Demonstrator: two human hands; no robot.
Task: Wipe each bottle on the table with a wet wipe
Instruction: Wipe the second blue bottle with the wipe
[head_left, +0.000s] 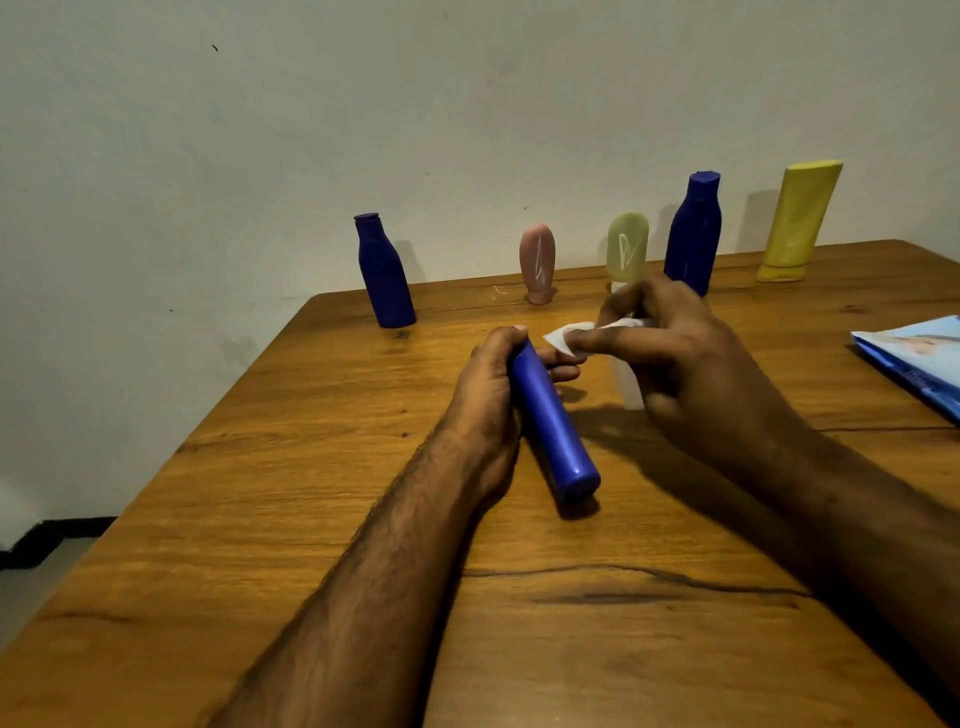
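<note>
My left hand (491, 395) grips a slim blue bottle (553, 431) near its top, holding it tilted with its flat base toward me, just above the wooden table (311, 519). My right hand (670, 358) is closed on a white wet wipe (569, 332), held just right of the bottle's top end. Along the back edge stand a dark blue bottle (384, 273), a pink tube (537, 265), a pale green tube (627, 249), a second dark blue bottle (694, 231) and a yellow tube (797, 221).
A blue wet wipe pack (919, 358) lies at the table's right edge. A pale wall rises right behind the row of bottles. The table's left edge drops to the floor (31, 582).
</note>
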